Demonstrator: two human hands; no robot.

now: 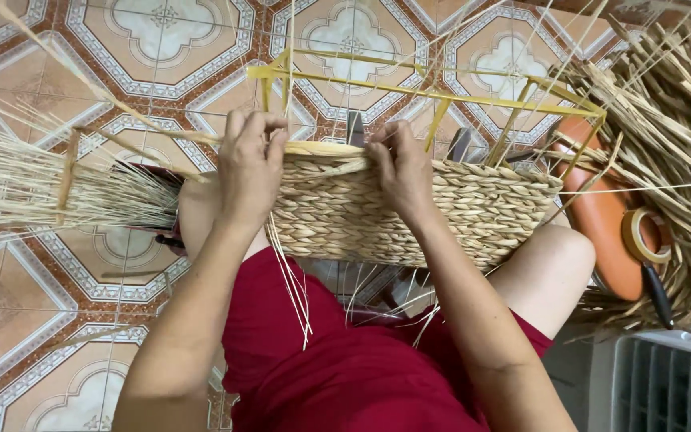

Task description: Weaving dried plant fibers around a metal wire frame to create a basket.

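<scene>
A half-woven straw basket [473, 212] built on a yellow metal frame [433, 94] rests across my knees. My left hand [249, 164] pinches a pale straw strand [313, 149] at the top edge of the woven wall, near the frame's left corner. My right hand [400, 166] presses its fingers on the same top edge a little to the right. Loose straw ends [291, 280] hang down from the weave over my red shorts.
A bundle of dry straw [41, 180] lies on the patterned tile floor at the left. A large heap of straw [673, 120] fills the right, with an orange stool [601, 216], a tape roll [641, 236] and a dark-handled tool [659, 296]. A white slatted crate [665, 384] stands bottom right.
</scene>
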